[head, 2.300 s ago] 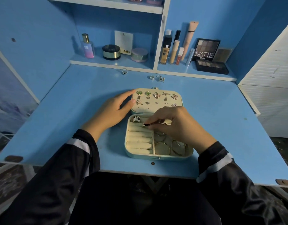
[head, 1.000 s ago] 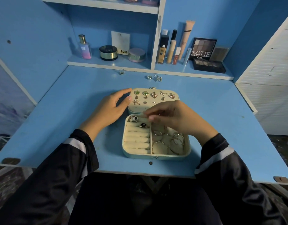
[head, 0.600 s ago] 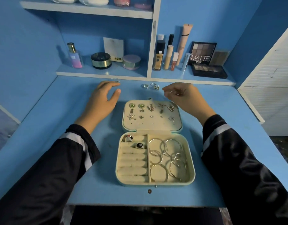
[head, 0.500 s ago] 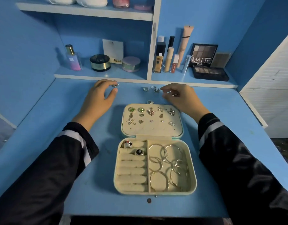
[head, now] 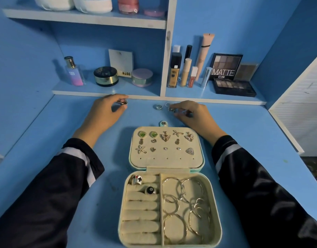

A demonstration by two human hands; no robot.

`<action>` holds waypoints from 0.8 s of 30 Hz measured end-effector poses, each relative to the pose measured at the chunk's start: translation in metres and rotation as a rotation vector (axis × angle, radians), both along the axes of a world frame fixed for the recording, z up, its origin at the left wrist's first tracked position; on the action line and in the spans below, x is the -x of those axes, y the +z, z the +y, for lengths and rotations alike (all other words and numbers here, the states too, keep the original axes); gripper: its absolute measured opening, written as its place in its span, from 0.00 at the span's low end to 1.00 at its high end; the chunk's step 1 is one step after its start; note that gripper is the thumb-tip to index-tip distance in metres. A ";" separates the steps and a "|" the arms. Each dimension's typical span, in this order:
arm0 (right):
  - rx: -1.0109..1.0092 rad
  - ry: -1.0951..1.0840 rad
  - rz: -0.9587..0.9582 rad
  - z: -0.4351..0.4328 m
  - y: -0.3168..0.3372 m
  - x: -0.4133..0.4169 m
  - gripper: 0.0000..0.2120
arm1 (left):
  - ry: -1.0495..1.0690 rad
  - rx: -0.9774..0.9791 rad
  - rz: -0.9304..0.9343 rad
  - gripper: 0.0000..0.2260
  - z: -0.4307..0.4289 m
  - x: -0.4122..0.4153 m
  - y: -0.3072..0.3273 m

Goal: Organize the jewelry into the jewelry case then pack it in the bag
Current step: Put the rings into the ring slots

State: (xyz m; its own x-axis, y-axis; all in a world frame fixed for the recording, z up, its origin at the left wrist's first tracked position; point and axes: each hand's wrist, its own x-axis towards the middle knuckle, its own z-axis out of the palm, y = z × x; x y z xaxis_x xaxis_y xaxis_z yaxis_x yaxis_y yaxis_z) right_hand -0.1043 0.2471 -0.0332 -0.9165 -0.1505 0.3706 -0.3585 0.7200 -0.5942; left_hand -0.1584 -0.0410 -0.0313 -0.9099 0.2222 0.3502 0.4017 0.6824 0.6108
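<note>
On my feed the jewelry case (head: 172, 235) lay open flat on the blue desk (head: 46, 140), near the front edge, between the two sleeves. Its lid panel (head: 165, 161) carried rows of earrings (head: 165, 136). In the tray, a card ring (head: 137, 179) and a black ring (head: 150, 190) sat in the top ring rolls on the left, and gold hoops (head: 186, 203) were piled in the right compartment.

Both hands were out past the case, near the foot of the shelf (head: 107, 91). The left hand (head: 104, 115) had thumb and forefinger pinched on a pinkish ring (head: 122, 102). The right hand (head: 193, 115) had its fingers curled down onto a small ring (head: 171, 109); I couldn't tell whether they gripped it or only touched it. A silver ring (head: 158, 107) lay loose on the desk between the hands, just beside the right fingertips. Behind, a MATTE palette (head: 224, 67) stood on the shelf.
</note>
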 end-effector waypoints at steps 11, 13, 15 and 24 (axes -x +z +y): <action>0.064 -0.013 0.015 0.001 -0.001 0.001 0.09 | -0.013 -0.061 0.067 0.08 -0.003 -0.002 -0.001; 0.078 -0.015 0.007 0.001 -0.002 0.001 0.09 | -0.036 -0.088 0.071 0.08 0.001 -0.005 0.000; 0.109 -0.019 0.000 0.001 -0.002 0.001 0.08 | -0.065 -0.130 0.045 0.08 0.007 -0.009 0.001; 0.144 -0.018 0.020 0.001 -0.002 -0.001 0.08 | -0.123 -0.138 -0.001 0.07 0.017 -0.014 -0.001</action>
